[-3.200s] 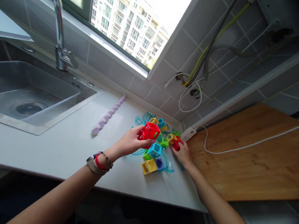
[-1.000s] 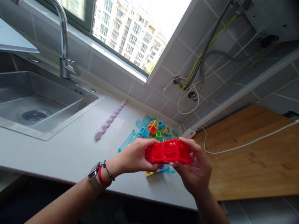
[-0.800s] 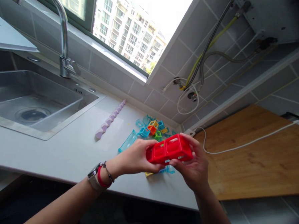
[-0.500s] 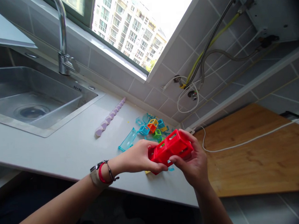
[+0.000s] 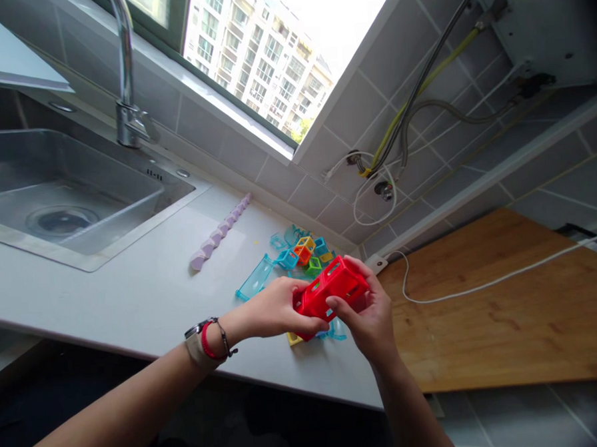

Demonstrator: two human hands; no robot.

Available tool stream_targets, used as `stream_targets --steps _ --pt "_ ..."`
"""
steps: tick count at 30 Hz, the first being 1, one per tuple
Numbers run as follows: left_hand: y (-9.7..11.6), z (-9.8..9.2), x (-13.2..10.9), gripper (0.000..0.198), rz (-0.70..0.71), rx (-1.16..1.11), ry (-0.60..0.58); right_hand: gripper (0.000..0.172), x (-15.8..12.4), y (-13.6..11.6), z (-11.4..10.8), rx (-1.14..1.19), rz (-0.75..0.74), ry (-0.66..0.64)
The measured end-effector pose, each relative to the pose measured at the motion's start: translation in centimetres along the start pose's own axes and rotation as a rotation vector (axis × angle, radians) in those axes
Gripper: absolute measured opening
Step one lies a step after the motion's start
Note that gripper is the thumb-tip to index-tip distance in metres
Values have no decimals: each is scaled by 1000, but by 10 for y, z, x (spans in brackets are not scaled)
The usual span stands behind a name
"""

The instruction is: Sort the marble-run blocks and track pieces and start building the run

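Between my two hands is a red plastic toy block point(image 5: 335, 289) with square openings in its sides, held tilted above the counter. My left hand point(image 5: 286, 311) grips its left end, the thumb along the near side. Around the right end my right hand point(image 5: 365, 307) is closed, with its thumb pressed on the near face. Behind the red block lies a pile of see-through toy blocks, among them an orange block point(image 5: 303, 253), a green block point(image 5: 312, 267) and a blue block point(image 5: 287, 259). A yellow block point(image 5: 294, 338) shows partly beneath my left hand.
A long clear blue piece point(image 5: 255, 278) and a row of lilac pieces point(image 5: 221, 233) lie on the white counter point(image 5: 147, 305). At left is a steel sink point(image 5: 93, 261) with a tap point(image 5: 129, 122). A wooden board point(image 5: 508, 312) and white cable point(image 5: 463, 300) are at right.
Both hands and the red block have shifted slightly left. More of the clear blue pieces beneath my hands now shows.
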State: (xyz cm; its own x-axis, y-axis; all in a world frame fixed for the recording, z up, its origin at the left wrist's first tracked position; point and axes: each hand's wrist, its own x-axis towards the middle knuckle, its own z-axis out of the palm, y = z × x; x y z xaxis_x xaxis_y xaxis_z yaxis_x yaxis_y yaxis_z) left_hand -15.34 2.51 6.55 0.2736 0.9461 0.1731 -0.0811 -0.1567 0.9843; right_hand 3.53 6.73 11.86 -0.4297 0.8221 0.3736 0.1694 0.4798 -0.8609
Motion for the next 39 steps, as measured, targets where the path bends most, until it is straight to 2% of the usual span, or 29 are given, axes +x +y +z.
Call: stream_targets --steps 5,8,10,12,15,17,20,23,27,30,33,36,39 --pt "-3 0 1 47 -25 -172 -81 90 -13 11 2 169 32 -23" --pt "0 3 2 50 -20 -342 -117 94 -27 24 2 266 45 15" --pt "1 6 3 52 -18 -448 -128 84 -39 36 0 275 55 80" --pt "0 10 4 54 -35 -522 -111 68 -54 50 -2 240 84 123" --pt "-6 14 6 52 -75 -563 -42 38 -81 71 -6 116 153 103" --pt "-12 17 7 48 -116 -582 -13 27 -99 85 -7 43 190 77" --pt "-23 21 5 41 -180 -625 -16 25 -120 107 -10 -32 195 58" --pt "-32 27 2 42 -214 -630 -29 30 -129 128 -14 -96 230 118" --pt "-37 27 -2 40 -267 -603 -58 42 -123 143 -21 38 375 183" --pt "-27 15 -1 36 -251 -609 -70 45 -116 142 -25 118 426 137" --pt "-4 -7 10 39 -192 -537 -24 45 -116 140 -28 169 445 104" --pt "18 -36 39 37 -137 -304 141 44 -119 141 -31 217 448 62" --pt "23 -71 85 36 -103 -32 365 44 -121 142 -36 303 448 27"
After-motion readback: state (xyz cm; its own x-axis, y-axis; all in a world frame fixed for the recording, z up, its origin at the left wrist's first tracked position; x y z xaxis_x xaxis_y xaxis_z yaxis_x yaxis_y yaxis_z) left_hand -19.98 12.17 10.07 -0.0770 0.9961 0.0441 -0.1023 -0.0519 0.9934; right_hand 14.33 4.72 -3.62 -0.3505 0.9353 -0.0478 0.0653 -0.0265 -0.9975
